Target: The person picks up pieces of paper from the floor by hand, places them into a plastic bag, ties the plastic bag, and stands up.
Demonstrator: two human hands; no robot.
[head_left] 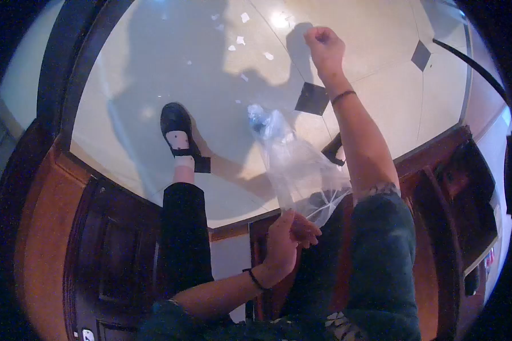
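My left hand (290, 237) is closed on the top edge of a clear plastic bag (307, 165) in front of my right leg. The bag hangs down from it, its mouth spread, with something pale and bluish bunched at the low end. Stretched forward over the tiled floor, my right hand (327, 50) has its fingers curled together. Whatever it may pinch is hidden. White paper scraps (240, 40) lie scattered on the floor to the left of this hand.
My black shoe (176, 122) stands on the pale floor (222, 193) at left; the other is mostly behind the bag. Dark diamond tiles (313, 98) mark the floor. A dark wooden door (119, 244) is at lower left, wooden furniture (438, 227) at right.
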